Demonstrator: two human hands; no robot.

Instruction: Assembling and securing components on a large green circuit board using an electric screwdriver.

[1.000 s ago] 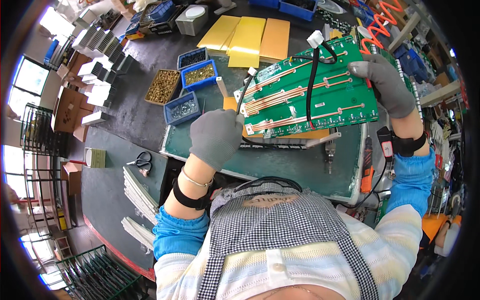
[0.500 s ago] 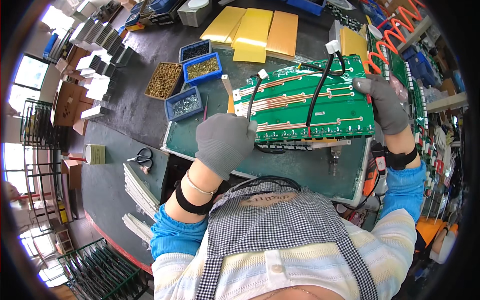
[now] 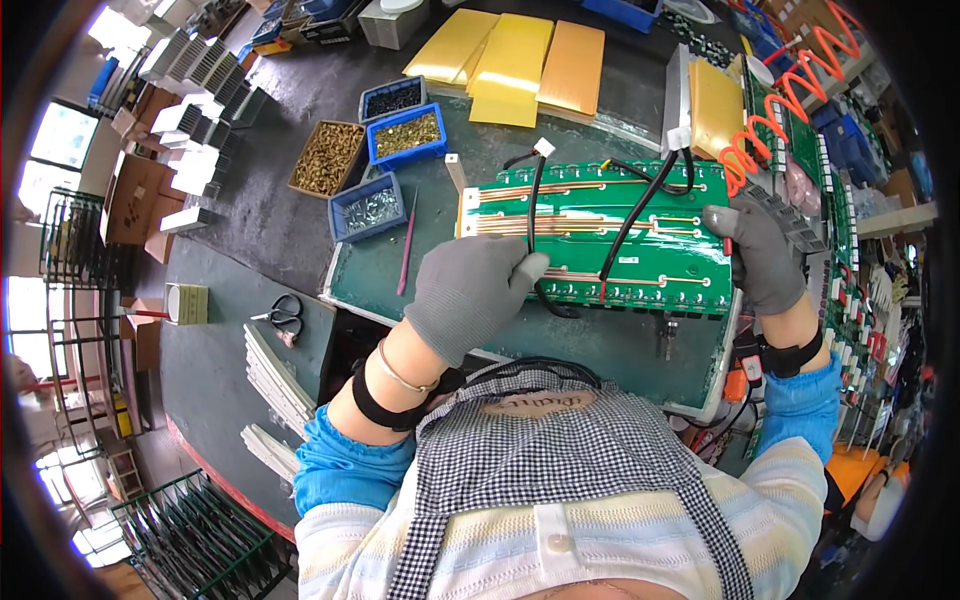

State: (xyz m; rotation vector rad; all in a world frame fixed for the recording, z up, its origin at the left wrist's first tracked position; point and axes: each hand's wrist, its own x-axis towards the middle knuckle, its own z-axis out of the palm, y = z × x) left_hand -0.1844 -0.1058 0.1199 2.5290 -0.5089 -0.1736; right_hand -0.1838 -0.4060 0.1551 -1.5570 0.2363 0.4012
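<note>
A green circuit board with long copper strips lies between my two gloved hands, low over the green work surface. Black cables with white plugs rise from it: a left cable and a longer right cable. My left hand, in a grey glove, grips the board's near-left edge, its thumb lying on top near the left cable. At the right end, my right hand grips the board with the thumb on its upper face; the fingers underneath are hidden.
Several small bins stand left of the board, among them a blue bin of brass-coloured parts and one with silver screws. A pink pen-like stick lies beside them. Yellow sheets lie behind. An orange coiled hose hangs right; scissors lie left.
The board has come down and leveled out, its right end lowered most. Both hands moved with it, the left shifting slightly right and down. The cables swung as the board turned.
</note>
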